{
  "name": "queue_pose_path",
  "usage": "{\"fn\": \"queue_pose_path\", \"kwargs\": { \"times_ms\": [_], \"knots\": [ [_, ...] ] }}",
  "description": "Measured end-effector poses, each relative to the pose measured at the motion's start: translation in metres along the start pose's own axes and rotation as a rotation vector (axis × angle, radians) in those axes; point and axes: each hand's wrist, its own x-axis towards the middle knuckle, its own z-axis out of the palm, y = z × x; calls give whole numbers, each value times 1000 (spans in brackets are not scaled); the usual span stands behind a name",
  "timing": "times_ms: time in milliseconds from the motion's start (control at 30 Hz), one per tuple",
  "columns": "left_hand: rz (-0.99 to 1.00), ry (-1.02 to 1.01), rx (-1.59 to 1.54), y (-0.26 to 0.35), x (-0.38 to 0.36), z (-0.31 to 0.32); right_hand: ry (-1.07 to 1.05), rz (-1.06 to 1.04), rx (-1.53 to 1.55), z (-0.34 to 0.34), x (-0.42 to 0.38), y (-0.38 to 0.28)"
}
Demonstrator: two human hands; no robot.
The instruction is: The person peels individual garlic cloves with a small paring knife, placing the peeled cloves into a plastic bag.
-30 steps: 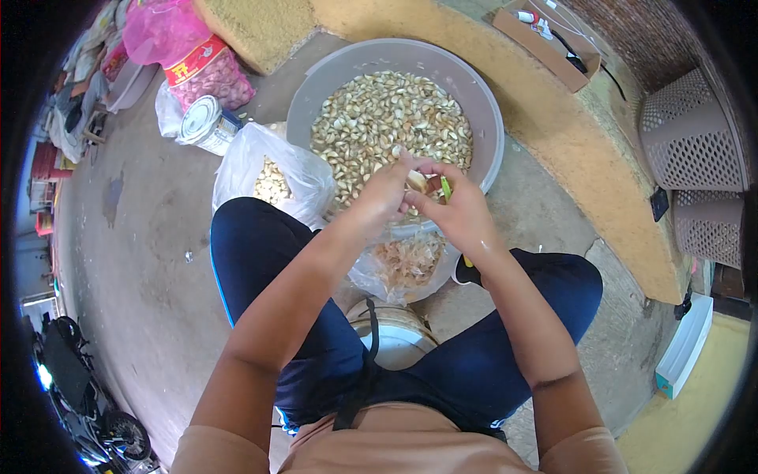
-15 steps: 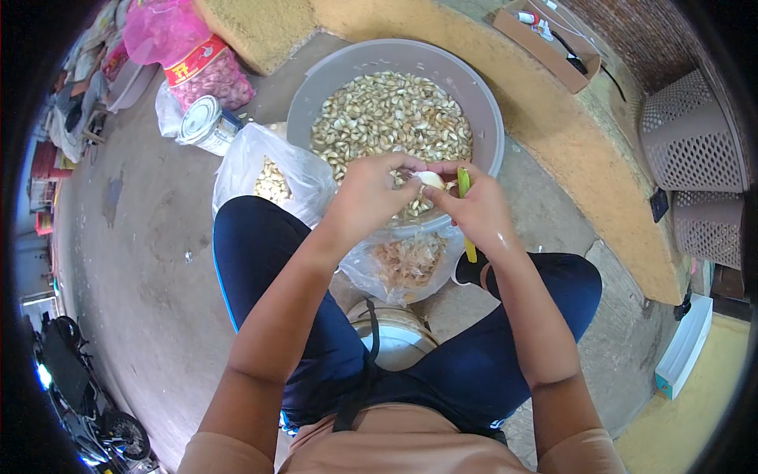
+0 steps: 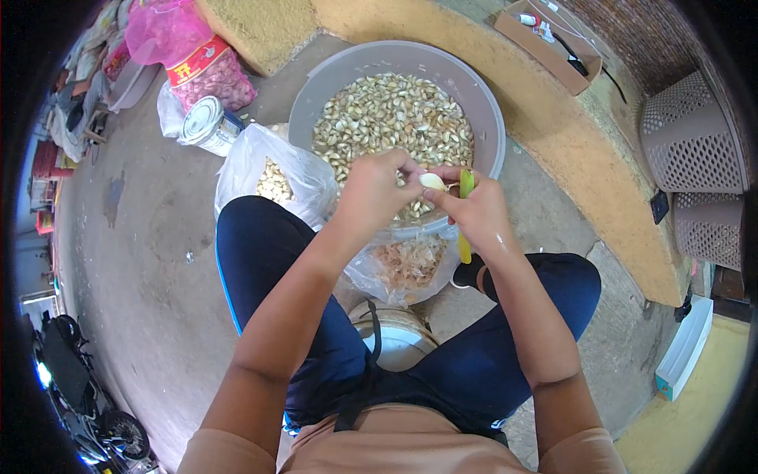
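Observation:
A pale garlic clove point(image 3: 431, 182) is pinched between the fingertips of my right hand point(image 3: 474, 207), over the near right part of a large grey basin. A yellow-green handled tool point(image 3: 466, 213) also lies in my right hand; its blade cannot be made out. My left hand point(image 3: 377, 183) touches the clove's left end with closed fingertips. Many cloves point(image 3: 395, 118) fill the grey basin point(image 3: 488, 118). Below it, a clear plastic bag point(image 3: 367, 272) holds papery brown peels point(image 3: 407, 265). Left of the basin, a white plastic bag point(image 3: 237, 170) contains more cloves point(image 3: 272, 182).
A pink mesh sack point(image 3: 213, 79) and a lidded white bucket point(image 3: 207, 125) stand upper left. A cardboard box point(image 3: 545, 51) rests on the yellow ledge point(image 3: 553, 142). Perforated baskets point(image 3: 687, 134) are at right, a motorcycle point(image 3: 87, 395) at lower left. A bucket point(image 3: 395, 340) sits between my legs.
The fingertips of my left hand have shifted slightly left off the clove, showing more of it. The yellow-green tool has tilted to a more upright angle.

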Motion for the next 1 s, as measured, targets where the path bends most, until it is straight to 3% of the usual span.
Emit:
{"fn": "queue_pose_path", "kwargs": {
  "times_ms": [133, 233, 333, 433, 633, 733, 833, 1000],
  "knots": [
    [-125, -110, -136, -4, 3, -1, -73, 28, 107, -6, -4, -4],
    [-412, -273, -565, -6, 8, -3, -297, 167, 403, -19, 2, 1],
    [-606, -320, -855, -4, 8, -7, -278, 232, 522, -19, 6, 7],
    [-605, -276, -799, -3, 7, -5, -124, 202, 397, -16, 6, 6],
    [-362, -161, -454, -16, 7, 14, -75, 213, 293, -14, 6, 5],
    [-476, -288, -570, 2, 6, 7, -107, 199, 278, -13, 5, 8],
    [-471, -368, -643, -4, 6, 10, -155, 203, 321, -12, 7, 11],
    [-599, -414, -753, 0, 7, 5, -242, 213, 356, -15, 5, 5]
  ]
}}
